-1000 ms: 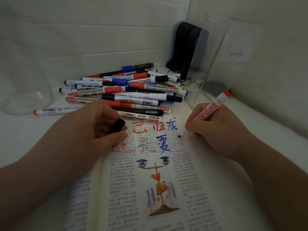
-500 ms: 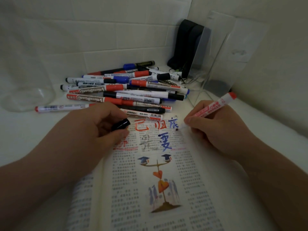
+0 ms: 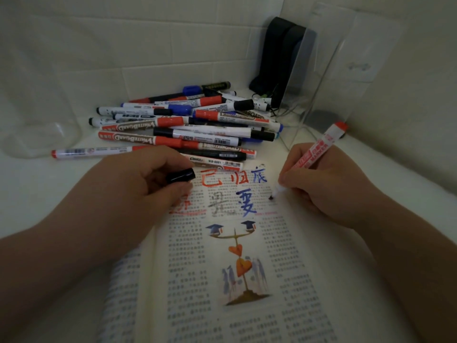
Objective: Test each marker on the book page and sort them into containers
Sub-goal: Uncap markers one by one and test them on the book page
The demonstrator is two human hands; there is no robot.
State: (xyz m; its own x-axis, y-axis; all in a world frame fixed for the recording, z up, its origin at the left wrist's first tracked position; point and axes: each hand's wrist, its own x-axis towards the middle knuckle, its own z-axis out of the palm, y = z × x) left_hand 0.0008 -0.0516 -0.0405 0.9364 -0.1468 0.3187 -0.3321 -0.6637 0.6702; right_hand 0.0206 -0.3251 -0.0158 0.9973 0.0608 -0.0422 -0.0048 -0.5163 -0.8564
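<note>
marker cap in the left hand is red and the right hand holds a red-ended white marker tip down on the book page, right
Head view: the marker cap in the left hand is black, not red. The right hand holds that red-ended white marker tip down on the book page.

Centre right: right hand (image 3: 329,191) gripping a red-ended marker (image 3: 319,151), tip down on the open book page (image 3: 197,280) at a small dark dot (image 3: 271,198). Centre left: left hand (image 3: 133,191) pinching a black cap (image 3: 180,175). Above, heaped whiteboard markers (image 3: 188,125); upper right, a clear container (image 3: 346,70).
</note>
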